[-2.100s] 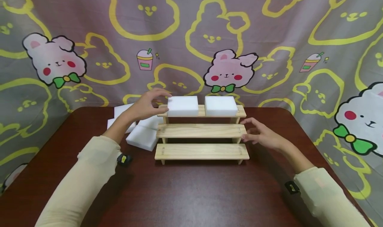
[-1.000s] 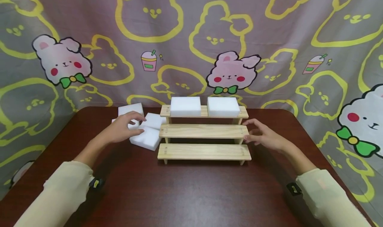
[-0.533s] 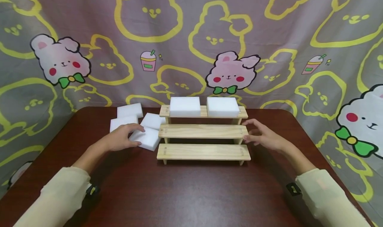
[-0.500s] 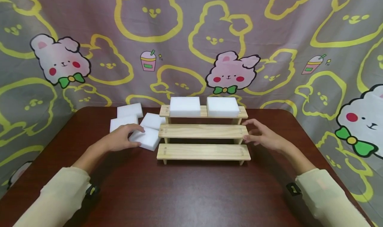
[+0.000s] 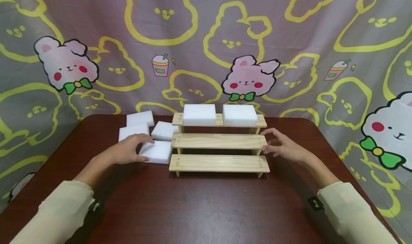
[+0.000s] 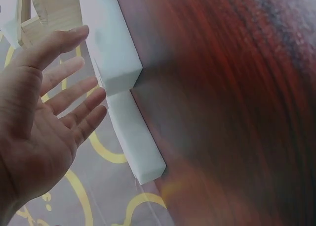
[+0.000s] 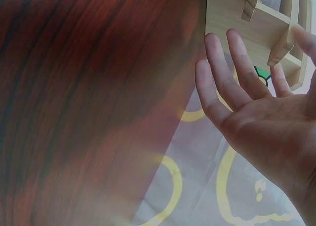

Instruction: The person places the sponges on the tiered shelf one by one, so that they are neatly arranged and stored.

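Note:
My left hand [image 5: 130,150] reaches over the left end of a white foam block [image 5: 160,151] lying on the table left of a three-tier wooden display rack [image 5: 219,141]. Thumb and forefinger spread across the block, at its edges. In the left wrist view, the thumb tip meets the top edge of the near foam block [image 6: 111,48], and the other fingers are loosely extended. How firm the contact is cannot be told. At the rack's right end, my right hand [image 5: 284,145] has thumb and forefinger by the middle shelf; in the right wrist view, its fingers are spread and loosely bent.
A pair of foam blocks, a left one [image 5: 199,114] and a right one [image 5: 239,115], sits on the top shelf. More blocks lie behind my left hand, one [image 5: 164,130] beside the rack. A patterned curtain [image 5: 193,47] hangs behind the dark table [image 5: 206,208].
My left hand has come from the top-shelf block down to the front loose block. That block has turned squarer to the table's front edge. My right hand has stayed at the rack.

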A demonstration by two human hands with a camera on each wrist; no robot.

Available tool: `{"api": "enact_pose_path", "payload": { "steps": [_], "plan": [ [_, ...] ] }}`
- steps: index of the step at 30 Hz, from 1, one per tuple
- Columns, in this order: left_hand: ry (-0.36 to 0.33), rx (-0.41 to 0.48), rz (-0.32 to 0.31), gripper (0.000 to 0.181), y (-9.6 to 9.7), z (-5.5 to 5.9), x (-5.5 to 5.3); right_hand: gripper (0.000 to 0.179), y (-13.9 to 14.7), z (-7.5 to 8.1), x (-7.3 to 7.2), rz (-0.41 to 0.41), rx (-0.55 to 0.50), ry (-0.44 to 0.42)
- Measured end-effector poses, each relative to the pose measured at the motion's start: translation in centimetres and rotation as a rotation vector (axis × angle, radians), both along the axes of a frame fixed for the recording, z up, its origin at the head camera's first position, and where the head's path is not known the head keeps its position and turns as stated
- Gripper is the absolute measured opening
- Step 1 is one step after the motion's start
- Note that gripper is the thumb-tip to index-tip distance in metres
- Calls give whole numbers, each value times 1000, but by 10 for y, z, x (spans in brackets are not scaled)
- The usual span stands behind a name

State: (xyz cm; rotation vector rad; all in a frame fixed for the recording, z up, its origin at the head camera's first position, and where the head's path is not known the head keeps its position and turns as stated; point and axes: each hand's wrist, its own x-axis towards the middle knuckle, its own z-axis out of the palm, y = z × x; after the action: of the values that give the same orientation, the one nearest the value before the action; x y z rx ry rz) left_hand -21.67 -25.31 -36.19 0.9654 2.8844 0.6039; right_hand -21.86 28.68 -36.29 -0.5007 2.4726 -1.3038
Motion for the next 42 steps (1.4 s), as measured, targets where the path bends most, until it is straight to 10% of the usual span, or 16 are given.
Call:
{"api": "enact_pose_path", "payload": {
  "steps": [42],
  "plan": [
    [-45,40,64,65,-21,3,6,58,1,-1,0,-23,23,-18]
  ]
}}
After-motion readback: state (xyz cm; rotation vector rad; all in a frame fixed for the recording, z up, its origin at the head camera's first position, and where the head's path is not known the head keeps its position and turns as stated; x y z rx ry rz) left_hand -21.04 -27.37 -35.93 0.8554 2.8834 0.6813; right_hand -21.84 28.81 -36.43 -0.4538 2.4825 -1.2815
